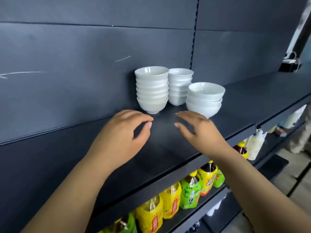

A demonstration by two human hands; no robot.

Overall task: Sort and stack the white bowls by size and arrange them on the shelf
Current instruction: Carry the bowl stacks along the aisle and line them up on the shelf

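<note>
Now nothing is gripped: the left hand point(122, 132) and right hand point(200, 130) are seen loosely open over the shelf point(168, 145). Just beyond the fingertips point(149, 124) the white bowls point(152, 89) are stacked in three piles, the lowest pile point(205, 98) nearest the right fingers point(180, 114).

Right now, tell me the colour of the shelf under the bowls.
The shelf is dark grey-black; head view.

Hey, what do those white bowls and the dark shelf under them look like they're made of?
White bowls: likely glazed ceramic or porcelain, glossy, with bright glints inside the rims; hard plastic can't be ruled out. Dark shelf: probably painted metal, matte with a faint sheen and a thin folded front edge.
</note>
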